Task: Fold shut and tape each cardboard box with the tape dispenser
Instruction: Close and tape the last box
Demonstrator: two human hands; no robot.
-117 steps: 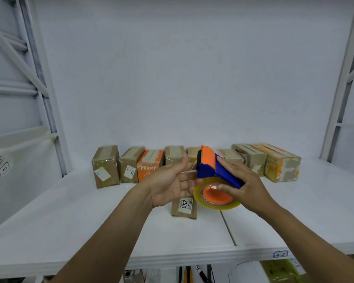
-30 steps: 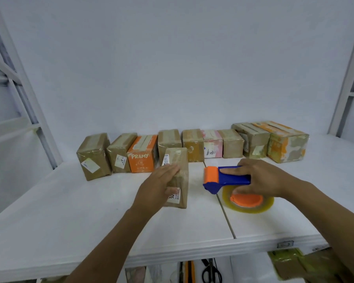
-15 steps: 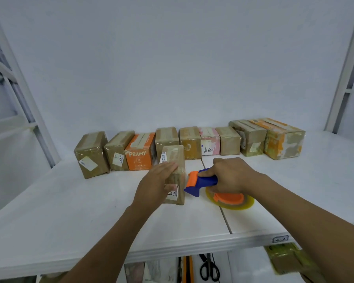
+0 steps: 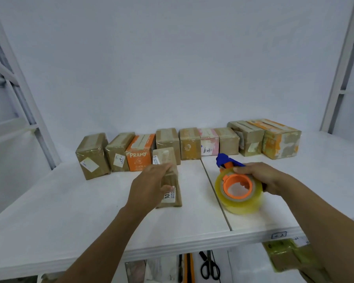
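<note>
Box (image 4: 165, 158) half hidden, clamped by left grip (image 4: 149, 184); right grip (image 4: 260, 178) clamps dispenser (image 4: 241, 203), handle hidden.

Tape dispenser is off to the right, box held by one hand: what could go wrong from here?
1. The small brown box stands narrow and tall, steadied only by the left hand; a tape pull could tip it.
2. That hand lies across the box's top and front, so the tape dispenser in the right hand may catch fingers.
3. The row of boxes sits close behind; a push could knock them.
</note>
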